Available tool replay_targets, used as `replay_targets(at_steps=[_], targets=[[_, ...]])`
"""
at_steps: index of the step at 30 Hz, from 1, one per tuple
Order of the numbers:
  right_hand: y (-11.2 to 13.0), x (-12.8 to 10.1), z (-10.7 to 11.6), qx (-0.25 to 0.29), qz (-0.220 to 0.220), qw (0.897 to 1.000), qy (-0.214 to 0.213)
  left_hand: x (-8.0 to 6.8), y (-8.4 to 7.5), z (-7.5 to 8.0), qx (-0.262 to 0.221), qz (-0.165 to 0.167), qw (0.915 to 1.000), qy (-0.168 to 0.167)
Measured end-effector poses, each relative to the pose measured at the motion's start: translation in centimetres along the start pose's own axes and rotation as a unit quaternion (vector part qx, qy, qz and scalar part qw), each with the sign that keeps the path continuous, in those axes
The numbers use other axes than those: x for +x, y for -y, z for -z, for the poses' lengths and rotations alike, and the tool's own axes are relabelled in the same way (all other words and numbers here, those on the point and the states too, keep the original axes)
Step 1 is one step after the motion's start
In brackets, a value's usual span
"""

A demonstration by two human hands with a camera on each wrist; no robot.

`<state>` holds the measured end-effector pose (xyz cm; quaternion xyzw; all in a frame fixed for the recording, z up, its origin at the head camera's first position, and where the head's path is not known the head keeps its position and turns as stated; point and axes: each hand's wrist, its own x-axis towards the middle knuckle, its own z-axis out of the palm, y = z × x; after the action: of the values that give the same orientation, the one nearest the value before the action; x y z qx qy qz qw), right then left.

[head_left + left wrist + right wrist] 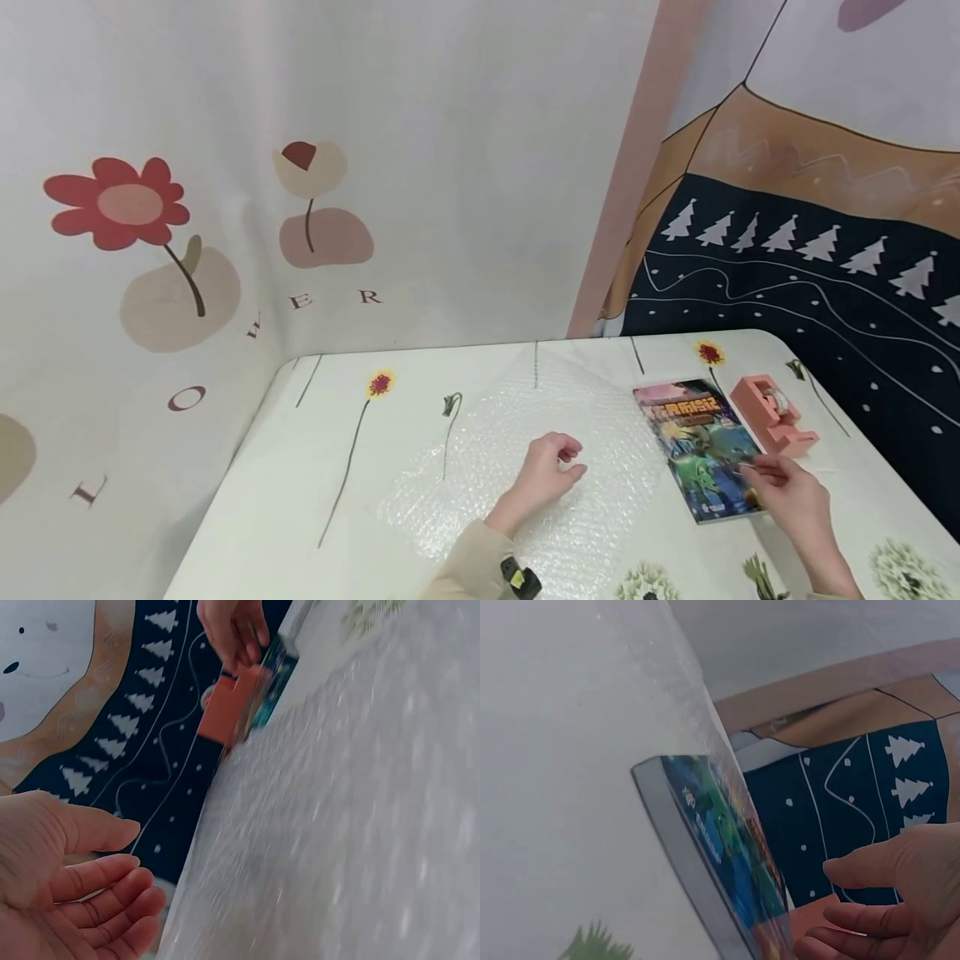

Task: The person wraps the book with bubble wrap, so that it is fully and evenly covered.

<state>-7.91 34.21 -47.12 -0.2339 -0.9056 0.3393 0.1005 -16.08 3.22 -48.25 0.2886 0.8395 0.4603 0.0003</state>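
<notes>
The table's (285,467) left half lies bare, giving wide passage. Bubble wrap (525,450) covers the middle (flat, no barrier). On the right, a book (697,450) lies with a pink tape dispenser (772,412) just beside it, narrowing room there. Fabric backdrops (450,167) wall off the far edge and left side.

the head camera looks forward and down over the desk (300,467) toward its far edge and the wall hangings. the left wrist camera sits low and close, tilted, facing across the bubble wrap (360,825) to the desk's right edge. the right wrist camera hugs the book (720,862), which all three views share.
</notes>
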Motion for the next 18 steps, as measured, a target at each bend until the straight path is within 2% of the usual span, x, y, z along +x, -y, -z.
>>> replay_targets(at_steps=[4, 8, 14, 18], targets=[[-0.3, 0.0, 0.0, -0.008, 0.006, 1.000, -0.020, 0.4, -1.2, -2.2, -0.023, -0.003, 0.9997, 0.009], [-0.7, 0.0, 0.1, -0.027, 0.020, 0.999, -0.028, 1.0, -2.3, -4.3, -0.076, 0.008, 0.9969, 0.016], [-1.1, 0.2, 0.0, -0.034, 0.006, 0.999, -0.032, 1.6, -3.7, -7.0, -0.152, 0.095, 0.9837, 0.018], [-1.5, 0.3, 0.1, -0.037, 0.000, 0.999, -0.037, 1.9, -4.9, -8.3, -0.186, 0.161, 0.9694, 0.005]])
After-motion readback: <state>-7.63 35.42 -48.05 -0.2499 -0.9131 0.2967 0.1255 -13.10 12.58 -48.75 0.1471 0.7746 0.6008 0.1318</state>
